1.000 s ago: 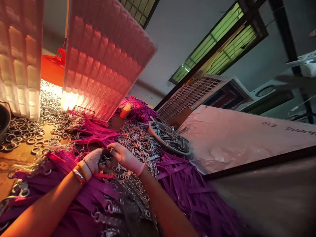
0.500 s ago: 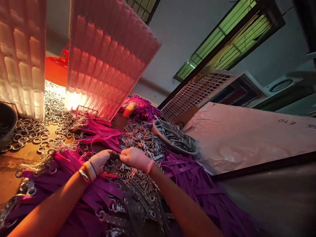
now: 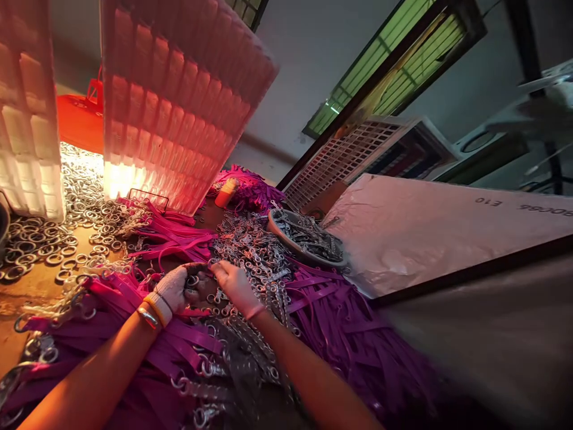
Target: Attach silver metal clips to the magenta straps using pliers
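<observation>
Gloved left hand grip pinching a metal ring, bare right hand fingers closed on it too, over purple straps mid-bench.

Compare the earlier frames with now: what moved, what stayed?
Little changed. The gloved left hand keeps gripping a small metal ring; the bare right hand still works at it, fingers shifted slightly. The camera view swung a little. Purple plastic straps and the round bowl of metal clips stayed put.

A: Dim room here, warm orange glow spilling from behind the white foam trays far left, glaring off the metal rings.

B: Yes, and the near right edge smears into dark blur; the frame tilts, wide-angle stretched.
</observation>
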Available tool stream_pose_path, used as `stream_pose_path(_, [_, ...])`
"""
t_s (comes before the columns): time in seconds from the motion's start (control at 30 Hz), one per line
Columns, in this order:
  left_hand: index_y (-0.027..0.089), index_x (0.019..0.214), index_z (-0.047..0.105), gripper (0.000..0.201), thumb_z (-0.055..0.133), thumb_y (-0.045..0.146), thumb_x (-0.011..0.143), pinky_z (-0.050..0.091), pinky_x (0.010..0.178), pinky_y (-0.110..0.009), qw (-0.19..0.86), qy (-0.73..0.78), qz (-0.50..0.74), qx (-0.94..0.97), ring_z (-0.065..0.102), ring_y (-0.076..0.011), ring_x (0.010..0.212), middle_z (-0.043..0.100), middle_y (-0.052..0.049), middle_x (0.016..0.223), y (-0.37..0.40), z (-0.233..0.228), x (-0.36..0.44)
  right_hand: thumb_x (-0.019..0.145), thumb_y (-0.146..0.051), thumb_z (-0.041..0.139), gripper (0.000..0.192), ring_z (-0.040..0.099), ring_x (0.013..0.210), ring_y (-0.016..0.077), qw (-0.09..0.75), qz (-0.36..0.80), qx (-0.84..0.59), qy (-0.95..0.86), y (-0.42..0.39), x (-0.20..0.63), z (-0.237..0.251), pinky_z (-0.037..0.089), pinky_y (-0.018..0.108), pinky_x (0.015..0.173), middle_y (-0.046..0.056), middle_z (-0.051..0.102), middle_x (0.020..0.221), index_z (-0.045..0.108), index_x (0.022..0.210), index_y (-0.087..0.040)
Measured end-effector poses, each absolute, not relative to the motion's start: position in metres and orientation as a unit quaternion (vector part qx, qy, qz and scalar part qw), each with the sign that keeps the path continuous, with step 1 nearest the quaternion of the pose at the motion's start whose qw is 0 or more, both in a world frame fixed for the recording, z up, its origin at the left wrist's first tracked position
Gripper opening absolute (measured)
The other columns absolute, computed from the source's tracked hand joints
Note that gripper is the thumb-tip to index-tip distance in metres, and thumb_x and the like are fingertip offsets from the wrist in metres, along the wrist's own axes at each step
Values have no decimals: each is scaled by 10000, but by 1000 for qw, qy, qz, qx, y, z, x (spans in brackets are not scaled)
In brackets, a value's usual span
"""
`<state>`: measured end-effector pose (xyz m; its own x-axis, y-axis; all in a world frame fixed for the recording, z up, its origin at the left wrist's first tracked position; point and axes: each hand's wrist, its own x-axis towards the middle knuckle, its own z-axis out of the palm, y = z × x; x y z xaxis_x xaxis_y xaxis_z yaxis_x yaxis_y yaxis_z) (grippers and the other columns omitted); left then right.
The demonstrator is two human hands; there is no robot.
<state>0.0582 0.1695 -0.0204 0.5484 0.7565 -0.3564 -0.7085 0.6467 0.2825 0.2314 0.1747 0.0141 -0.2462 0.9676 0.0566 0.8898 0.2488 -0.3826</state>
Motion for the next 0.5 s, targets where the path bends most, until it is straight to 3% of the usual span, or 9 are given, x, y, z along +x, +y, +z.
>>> stream_pose_path(0.1, [154, 949, 570, 85, 533, 142, 874, 338, 306, -135, 861, 243, 444, 41, 560, -124, 459, 566, -18, 644, 171, -11, 47, 1044, -371, 168, 541, 531, 638, 131, 145, 124, -634, -749, 196, 244, 6, 352, 225, 598, 29, 657, 760, 647, 904, -161])
stream_pose_path(0.23, [171, 1019, 582, 153, 532, 276, 919, 494, 374, -228, 853, 251, 456, 46, 637, -183, 557, 606, -44, 700, 170, -2, 39, 992, -361, 413, 369, 582, 824, 129, 101, 115, -618, -771, 207, 248, -6, 385, 214, 735, 31, 695, 897, 694, 829, -186])
stream_pose_path(0.33, [153, 975, 579, 104, 539, 228, 916, 444, 360, -167, 848, 269, 453, 64, 608, -145, 530, 586, -34, 671, 171, -2, 42, 931, -324, 535, 265, 597, 929, 139, 58, 109, -604, -787, 208, 239, -20, 389, 222, 823, 46, 705, 989, 730, 807, -195])
stream_pose_path(0.5, [136, 877, 587, 83, 648, 149, 823, 251, 305, -97, 827, 302, 457, 126, 490, -74, 432, 541, 0, 617, 174, -11, 53, 933, -319, 535, 273, 602, 1001, 204, 45, 79, -622, -778, 211, 225, -35, 424, 287, 853, 111, 698, 1043, 753, 864, -169])
